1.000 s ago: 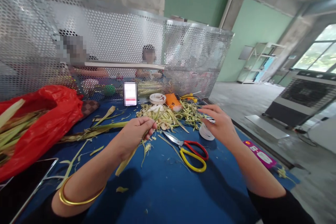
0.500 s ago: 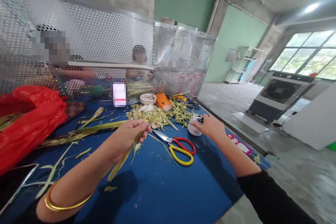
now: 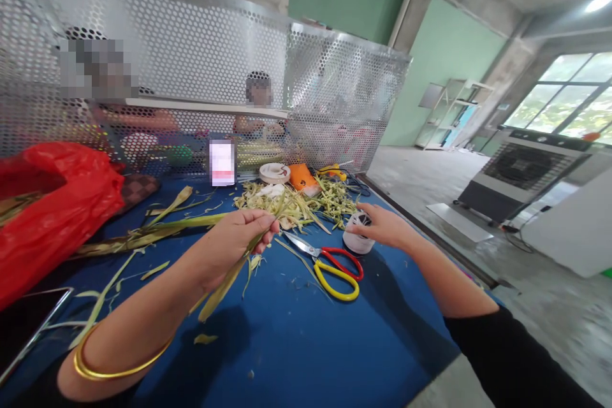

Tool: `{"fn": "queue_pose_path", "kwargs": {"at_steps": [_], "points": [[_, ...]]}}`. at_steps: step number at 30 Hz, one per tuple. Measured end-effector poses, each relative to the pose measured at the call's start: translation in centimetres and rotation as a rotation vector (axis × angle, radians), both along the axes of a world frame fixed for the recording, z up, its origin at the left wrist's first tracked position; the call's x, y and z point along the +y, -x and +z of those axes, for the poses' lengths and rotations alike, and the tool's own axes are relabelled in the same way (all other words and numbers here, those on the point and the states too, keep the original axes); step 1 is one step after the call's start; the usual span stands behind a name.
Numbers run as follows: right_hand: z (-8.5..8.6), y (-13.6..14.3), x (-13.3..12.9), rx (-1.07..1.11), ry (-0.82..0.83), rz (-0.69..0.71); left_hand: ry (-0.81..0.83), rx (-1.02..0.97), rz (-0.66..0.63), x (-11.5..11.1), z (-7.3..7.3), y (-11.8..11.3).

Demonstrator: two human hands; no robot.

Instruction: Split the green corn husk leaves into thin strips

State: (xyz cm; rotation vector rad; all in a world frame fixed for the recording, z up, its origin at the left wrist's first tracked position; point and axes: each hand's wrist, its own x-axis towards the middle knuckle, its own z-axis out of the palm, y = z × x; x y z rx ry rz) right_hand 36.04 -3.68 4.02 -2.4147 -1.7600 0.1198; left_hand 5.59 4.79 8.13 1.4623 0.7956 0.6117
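At the container (image 3: 357,243), right hand (image 3: 386,227) has landed, grip unclear; left hand (image 3: 245,229) pinches leaves (image 3: 222,292).

head view looks forward-down, table (image 3: 301,338) seemingly near.

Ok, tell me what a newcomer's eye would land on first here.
Probably the bright red plastic bag at the left of the blue table, then the scissors with one red and one yellow handle, lying near the picture's middle. Next, the hands: the left hand pinches greenish strips left of the scissors, while the right hand is at a white cylinder behind their handles.
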Motion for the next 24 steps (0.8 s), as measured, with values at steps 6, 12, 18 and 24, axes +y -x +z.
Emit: {"fn": "queue_pose_path", "kwargs": {"at_steps": [6,12,18,24], "points": [[1.1,0.0,-0.5,-0.032,0.057,0.176,0.014,0.004,0.003,0.0,-0.2,0.0],[2.5,-2.3,-1.4,-0.03,0.16,0.388,0.036,-0.009,-0.011,0.1,-0.4,-0.1],[2.2,-3.1,-1.8,-0.016,0.178,0.271,0.035,-0.031,-0.015,0.0,-0.4,0.0],[-0.2,-0.1,-0.4,-0.519,-0.075,0.316,0.051,-0.001,-0.047,0.1,-0.9,-0.2]]}}
